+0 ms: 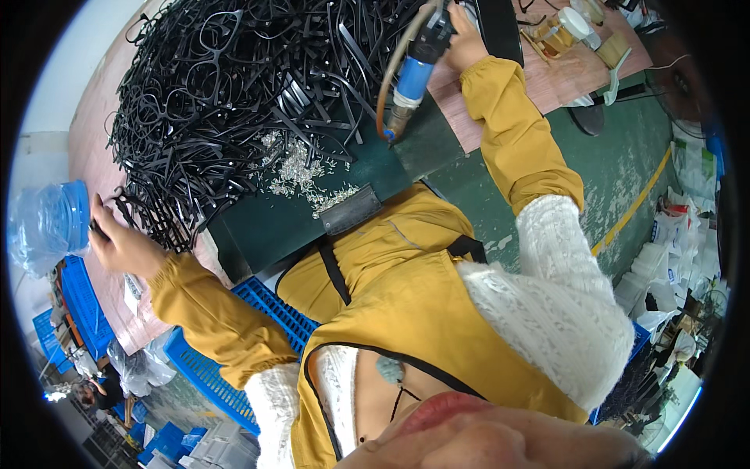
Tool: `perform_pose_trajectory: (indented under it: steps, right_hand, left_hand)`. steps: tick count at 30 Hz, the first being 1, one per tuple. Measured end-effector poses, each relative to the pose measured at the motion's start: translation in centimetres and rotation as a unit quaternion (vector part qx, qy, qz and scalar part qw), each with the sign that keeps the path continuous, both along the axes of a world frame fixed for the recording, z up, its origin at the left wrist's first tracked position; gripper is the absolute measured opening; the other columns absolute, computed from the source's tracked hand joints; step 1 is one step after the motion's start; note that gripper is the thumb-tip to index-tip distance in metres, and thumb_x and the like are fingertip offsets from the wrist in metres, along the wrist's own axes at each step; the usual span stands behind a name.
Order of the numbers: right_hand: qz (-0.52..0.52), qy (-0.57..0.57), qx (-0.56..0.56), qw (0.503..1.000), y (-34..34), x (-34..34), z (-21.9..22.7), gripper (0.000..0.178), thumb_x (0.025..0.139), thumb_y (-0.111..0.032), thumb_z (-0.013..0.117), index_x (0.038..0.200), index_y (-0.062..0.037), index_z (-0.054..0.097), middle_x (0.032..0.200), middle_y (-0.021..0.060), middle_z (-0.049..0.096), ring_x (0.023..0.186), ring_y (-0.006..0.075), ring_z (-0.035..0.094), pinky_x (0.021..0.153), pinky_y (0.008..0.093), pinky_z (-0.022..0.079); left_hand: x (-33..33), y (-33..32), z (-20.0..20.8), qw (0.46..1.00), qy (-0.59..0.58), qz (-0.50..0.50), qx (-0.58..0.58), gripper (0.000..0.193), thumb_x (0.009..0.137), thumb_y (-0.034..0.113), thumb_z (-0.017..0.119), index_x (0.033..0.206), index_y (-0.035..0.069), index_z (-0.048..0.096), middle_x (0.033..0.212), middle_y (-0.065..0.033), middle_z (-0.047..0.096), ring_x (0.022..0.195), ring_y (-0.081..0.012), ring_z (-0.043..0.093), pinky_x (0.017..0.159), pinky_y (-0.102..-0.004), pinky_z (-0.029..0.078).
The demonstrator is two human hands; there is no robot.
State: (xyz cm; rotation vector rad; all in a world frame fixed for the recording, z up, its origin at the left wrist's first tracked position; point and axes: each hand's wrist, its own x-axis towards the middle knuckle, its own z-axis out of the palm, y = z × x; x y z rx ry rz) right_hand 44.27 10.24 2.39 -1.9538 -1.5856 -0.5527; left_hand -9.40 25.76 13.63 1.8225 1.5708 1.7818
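Observation:
My right hand (466,43) is wrapped round a blue and black power screwdriver (415,76), its tip pointing down over the table's dark green mat (269,223). At the far left, my left hand (125,244) is closed, with a small black piece (98,230) showing at its fingers; its kind I cannot make out. Beside that hand stands a clear bluish plastic jar (51,223). A big heap of black eyeglass frames and temples (226,102) covers the mat's far side. Tiny silvery screws (295,168) lie scattered in front of it.
A dark grey block (351,209) sits at the mat's near edge, by my lap. Blue plastic baskets (207,375) stand below on the left. To the far right, the pink tabletop (625,55) bears an amber container with a white lid (558,33). A hose runs along the screwdriver.

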Motion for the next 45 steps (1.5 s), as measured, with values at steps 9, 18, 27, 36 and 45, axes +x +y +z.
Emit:
perform_pose_trajectory:
  steps: [9, 18, 27, 36, 45]
  right_hand:
    - [0.051, 0.05, 0.038, 0.997, -3.8, -1.7, -0.8, 0.019, 0.089, -0.005, 0.069, 0.108, -0.003, 0.069, 0.093, 0.0131, 0.067, 0.076, 0.0249, 0.068, 0.067, 0.0361, 0.056]
    - [0.096, 0.329, -0.102, 0.934, -4.3, -7.3, -5.7, 0.022, 0.09, -0.021, 0.077, 0.089, -0.0001, 0.07, 0.083, 0.0077, 0.072, 0.076, 0.0214, 0.068, 0.07, 0.037, 0.053]
    - [-0.067, 0.453, 0.209, 0.864, -10.6, -13.1, 4.3, 0.008, 0.094, 0.002, 0.066, 0.1, 0.0061, 0.063, 0.092, 0.0129, 0.067, 0.076, 0.0146, 0.063, 0.062, 0.0259, 0.051]
    - [0.215, 0.542, -0.106, 0.806, -10.3, -27.7, -0.4, 0.01, 0.094, 0.008, 0.067, 0.102, 0.0061, 0.062, 0.104, 0.0109, 0.064, 0.088, 0.0141, 0.067, 0.075, 0.0263, 0.06]
    - [0.191, 0.674, -0.071, 0.71, -8.9, -28.5, -1.0, 0.011, 0.095, 0.001, 0.069, 0.105, 0.0054, 0.066, 0.093, 0.0076, 0.068, 0.072, 0.0104, 0.067, 0.067, 0.0226, 0.058]
  left_hand:
    - [-1.6, -12.9, -8.2, 0.792, -0.488, -0.321, -0.181, 0.022, 0.106, 0.022, 0.049, 0.11, 0.004, 0.062, 0.126, -0.0162, 0.064, 0.115, -0.0354, 0.063, 0.105, -0.0524, 0.051]
    - [4.3, -17.4, -10.2, 0.699, -0.531, -0.348, -0.329, 0.043, 0.101, 0.016, 0.058, 0.14, 0.001, 0.047, 0.112, -0.0107, 0.057, 0.08, -0.02, 0.059, 0.068, -0.0334, 0.049]
    - [3.4, -18.7, -10.7, 0.624, -0.627, -0.269, -0.382, 0.044, 0.105, 0.03, 0.043, 0.123, -0.005, 0.062, 0.071, -0.0051, 0.051, 0.073, -0.0267, 0.06, 0.068, -0.0362, 0.049]
    - [8.4, -22.8, -14.5, 0.829, -0.337, -0.435, -0.098, 0.028, 0.101, -0.003, 0.048, 0.124, 0.006, 0.034, 0.115, -0.0202, 0.062, 0.111, -0.0307, 0.065, 0.102, -0.0508, 0.052]
    - [6.3, -25.6, -17.9, 0.855, -0.24, -0.444, -0.118, 0.064, 0.082, -0.008, 0.08, 0.131, 0.003, 0.04, 0.123, -0.0204, 0.061, 0.119, -0.0358, 0.065, 0.109, -0.0539, 0.051]
